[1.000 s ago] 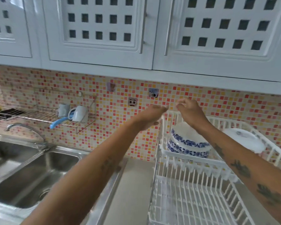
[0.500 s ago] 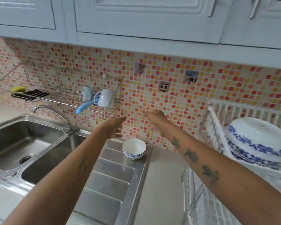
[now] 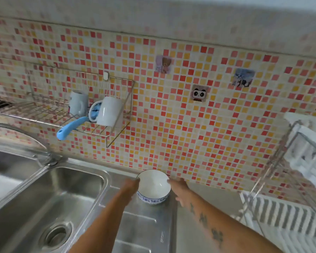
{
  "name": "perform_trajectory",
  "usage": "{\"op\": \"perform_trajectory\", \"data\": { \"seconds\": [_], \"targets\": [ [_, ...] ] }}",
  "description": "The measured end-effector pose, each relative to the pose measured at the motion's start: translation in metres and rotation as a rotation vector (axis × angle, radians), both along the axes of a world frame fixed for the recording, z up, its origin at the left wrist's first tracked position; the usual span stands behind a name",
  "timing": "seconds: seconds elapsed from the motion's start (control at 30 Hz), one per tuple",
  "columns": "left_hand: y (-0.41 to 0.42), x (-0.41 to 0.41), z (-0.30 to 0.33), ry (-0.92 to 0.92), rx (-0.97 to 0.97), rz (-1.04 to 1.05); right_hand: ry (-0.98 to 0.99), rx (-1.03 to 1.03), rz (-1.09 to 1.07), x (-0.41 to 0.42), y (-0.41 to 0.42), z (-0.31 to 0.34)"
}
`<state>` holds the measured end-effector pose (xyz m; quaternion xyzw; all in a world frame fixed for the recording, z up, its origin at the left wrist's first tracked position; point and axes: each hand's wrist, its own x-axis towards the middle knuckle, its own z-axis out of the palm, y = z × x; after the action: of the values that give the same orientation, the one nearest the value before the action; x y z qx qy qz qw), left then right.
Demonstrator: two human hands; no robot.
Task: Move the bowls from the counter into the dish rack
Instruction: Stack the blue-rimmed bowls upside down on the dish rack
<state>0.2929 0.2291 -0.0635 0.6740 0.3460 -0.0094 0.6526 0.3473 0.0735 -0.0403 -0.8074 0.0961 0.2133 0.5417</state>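
Two hands flank one small bowl [image 3: 153, 187], white inside with a blue pattern round its outer wall, standing upright on the steel drainboard [image 3: 144, 221] just in front of the mosaic tile backsplash [image 3: 171, 125]. Left hand [image 3: 130, 185] is at the bowl's left rim, right hand [image 3: 180, 190] at its right rim, fingers spread and loose. Both are blurred, so whether either is actually touching or gripping the bowl, I cannot tell. Bowl sits flat on the metal, between the two wrists.

Over on the left, the double steel sink [image 3: 49, 201] with its drain and the curved faucet [image 3: 16, 132] behind it. Above that, a wire wall shelf [image 3: 80, 121] carries two white mugs, the nearer one [image 3: 109, 111] mouth-down, the other [image 3: 78, 103] further left, plus a blue-handled utensil [image 3: 71, 127] poking out past the shelf's front edge.

Far right, the white dish rack [image 3: 288, 216] shows its slatted lower tier, well apart from the bowl, with bare counter [image 3: 208, 198] between them. Three little sticker hooks dot the tiles, a panda one [image 3: 199, 93] in the middle.
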Motion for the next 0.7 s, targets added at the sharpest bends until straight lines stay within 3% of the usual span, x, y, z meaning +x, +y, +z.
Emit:
{"op": "perform_trajectory", "data": {
  "seconds": [0.37,0.7],
  "targets": [
    [0.001,0.037,-0.064,-0.047,-0.077,-0.019,0.1,0.119,-0.003,0.04,0.017,-0.071],
    [0.002,0.027,-0.054,-0.097,-0.158,-0.022,0.053,0.128,-0.041,0.021,0.019,-0.062]
  ]
}}
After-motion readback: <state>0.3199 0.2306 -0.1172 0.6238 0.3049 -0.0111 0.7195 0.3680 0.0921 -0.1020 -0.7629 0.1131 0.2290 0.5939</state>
